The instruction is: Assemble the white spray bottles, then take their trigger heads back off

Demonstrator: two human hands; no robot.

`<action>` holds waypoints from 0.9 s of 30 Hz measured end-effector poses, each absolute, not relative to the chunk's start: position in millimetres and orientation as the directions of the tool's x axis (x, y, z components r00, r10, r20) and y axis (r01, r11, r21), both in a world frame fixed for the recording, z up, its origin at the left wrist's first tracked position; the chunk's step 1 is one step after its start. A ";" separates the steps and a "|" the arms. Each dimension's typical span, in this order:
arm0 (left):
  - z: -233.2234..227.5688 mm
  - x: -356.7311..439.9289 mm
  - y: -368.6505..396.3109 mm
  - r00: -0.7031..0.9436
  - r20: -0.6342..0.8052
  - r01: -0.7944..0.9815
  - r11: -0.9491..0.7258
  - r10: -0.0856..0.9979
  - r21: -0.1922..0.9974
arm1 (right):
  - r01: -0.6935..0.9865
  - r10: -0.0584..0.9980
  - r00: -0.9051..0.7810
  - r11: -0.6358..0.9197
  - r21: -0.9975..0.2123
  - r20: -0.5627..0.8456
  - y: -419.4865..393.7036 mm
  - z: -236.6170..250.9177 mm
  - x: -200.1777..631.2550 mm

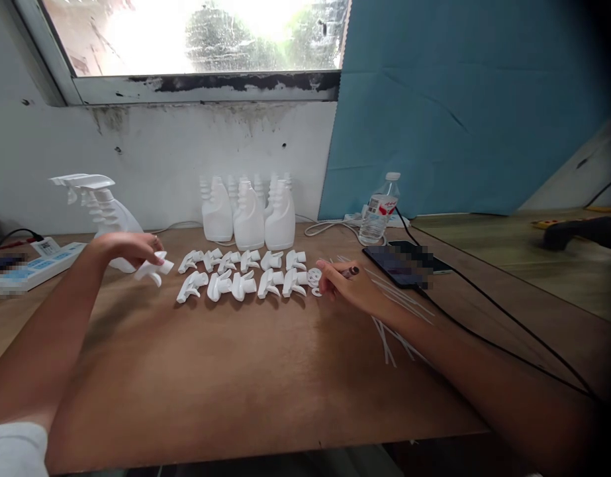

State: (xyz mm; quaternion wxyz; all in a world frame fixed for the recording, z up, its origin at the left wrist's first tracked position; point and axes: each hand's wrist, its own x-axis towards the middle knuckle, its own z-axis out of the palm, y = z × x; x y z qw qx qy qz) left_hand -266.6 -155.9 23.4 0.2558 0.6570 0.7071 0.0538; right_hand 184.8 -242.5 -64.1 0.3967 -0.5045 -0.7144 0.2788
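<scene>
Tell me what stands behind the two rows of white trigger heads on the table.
A cluster of white bottles stands behind the trigger heads, against the wall. The front three show clearly; those behind are mostly covered, so their count is unclear.

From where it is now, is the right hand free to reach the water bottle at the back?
Probably yes. The right hand rests on the table by the small white discs, and the water bottle stands just beyond it. Only a phone and a black cable lie nearby, both low.
</scene>
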 end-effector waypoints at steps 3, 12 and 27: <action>14.2 -277.5 -157.7 0.066 -0.656 0.865 0.284 0.752 0.414 | 0.503 0.943 -0.177 0.332 -0.798 0.282 -243.5 -63.4 184.4; 4.4 -253.3 -157.9 0.257 -0.708 0.849 0.197 0.658 0.491 | 0.501 0.934 -0.191 0.357 -0.788 0.302 -242.7 -65.2 187.6; 56.0 -319.6 -164.2 -0.123 -0.302 0.903 0.233 0.945 0.360 | 0.524 0.927 -0.201 0.374 -0.766 0.315 -245.1 -62.2 186.0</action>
